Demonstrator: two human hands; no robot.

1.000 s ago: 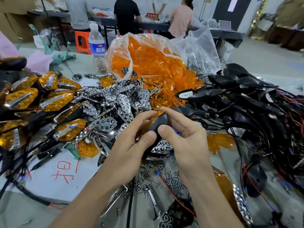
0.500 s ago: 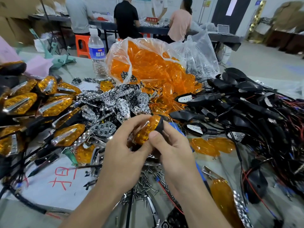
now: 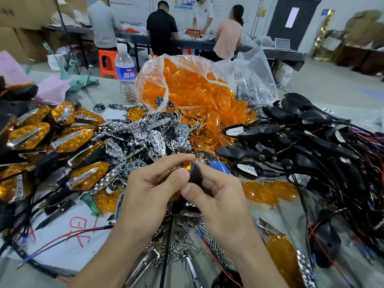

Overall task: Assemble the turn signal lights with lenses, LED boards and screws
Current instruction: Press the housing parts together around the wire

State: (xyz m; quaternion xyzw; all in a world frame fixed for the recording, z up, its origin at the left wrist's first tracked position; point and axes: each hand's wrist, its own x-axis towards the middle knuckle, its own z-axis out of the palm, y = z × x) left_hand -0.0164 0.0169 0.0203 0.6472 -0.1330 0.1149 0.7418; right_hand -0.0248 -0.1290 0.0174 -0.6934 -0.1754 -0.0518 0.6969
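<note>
Both hands hold one turn signal light (image 3: 194,173) above the table centre: a black housing with an orange lens showing at its top. My left hand (image 3: 149,190) grips it from the left, thumb pressed on the housing. My right hand (image 3: 216,196) pinches it from the right. Most of the light is hidden by my fingers. Loose screws (image 3: 187,235) lie below my hands. Chrome reflector pieces (image 3: 149,136) are heaped beyond. A clear bag of orange lenses (image 3: 187,86) stands behind them. Black housings with wires (image 3: 311,138) pile up at the right.
Finished orange and chrome lights (image 3: 52,142) are stacked at the left. A water bottle (image 3: 125,73) stands at the back left. A blue tool (image 3: 220,167) lies just behind my hands. Loose orange lenses (image 3: 270,192) lie at the right. Several people work at a far table.
The light has been turned in my hands: the orange lens faced up before, now mostly the black housing shows. The hands have drawn slightly closer to me.
</note>
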